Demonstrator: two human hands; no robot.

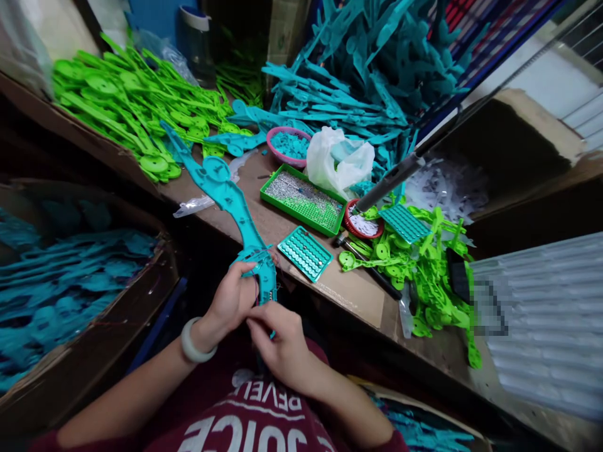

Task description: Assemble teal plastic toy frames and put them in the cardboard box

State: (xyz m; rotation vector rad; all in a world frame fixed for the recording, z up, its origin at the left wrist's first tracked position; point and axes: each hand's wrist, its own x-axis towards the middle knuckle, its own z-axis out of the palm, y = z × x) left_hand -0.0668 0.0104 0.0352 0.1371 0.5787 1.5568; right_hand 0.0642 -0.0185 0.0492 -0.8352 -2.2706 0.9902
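Observation:
A long curved blue plastic part (240, 213) with a round disc section slants from the workbench edge down to my lap. My left hand (233, 298), with a pale bangle on the wrist, is wrapped round its lower portion, thumb on top. At the part's lower end, my right hand (277, 336) is closed in a pinch; whatever lies between its fingertips is too small to make out. Thin dark wires show beside the part near my fingers. Just beyond my hands, a teal tray with rows of round cups (305, 253) lies at the bench edge.
The bench (351, 298) carries a green tray of small metal pieces (304, 198), a pink bowl (288, 145), a red bowl (363, 221), a white bag (339, 162), a hammer (370, 265) and green (136, 100) and blue (339, 103) part piles. A box (89, 351) stands left.

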